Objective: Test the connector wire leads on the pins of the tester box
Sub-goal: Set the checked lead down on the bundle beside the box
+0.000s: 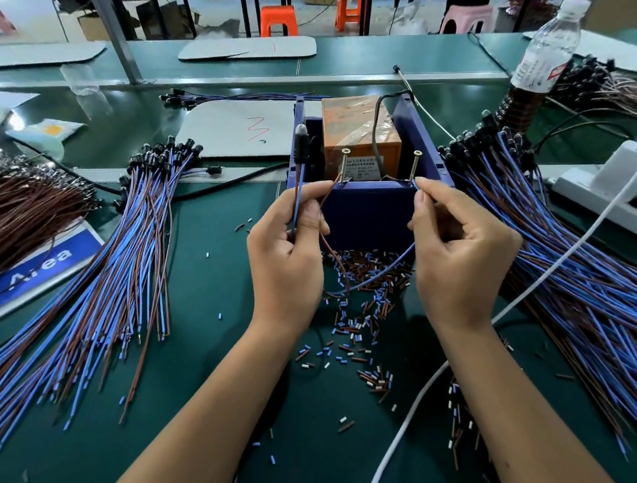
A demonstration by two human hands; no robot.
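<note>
Head view: left hand (288,246) holds connector (300,144) upright, lamp apparently topmost.

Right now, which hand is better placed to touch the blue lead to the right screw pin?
Right. The right hand already pinches the blue lead with its fingertips beside the right screw pin. The left hand holds the connector and brown lead near the left screw pin.

- Bright, even light from overhead; colours read clean.
- Soft, short shadows lie under the hands and beside the wires on the green mat (197,346).
- Pale glare streaks the glossy mat at far left and the tape on the orange block (357,126).
- Wide-angle bend curves the bench edges toward the corners.
- The centre is sharp; the background stools (278,18) are soft and slightly blurred.
</note>
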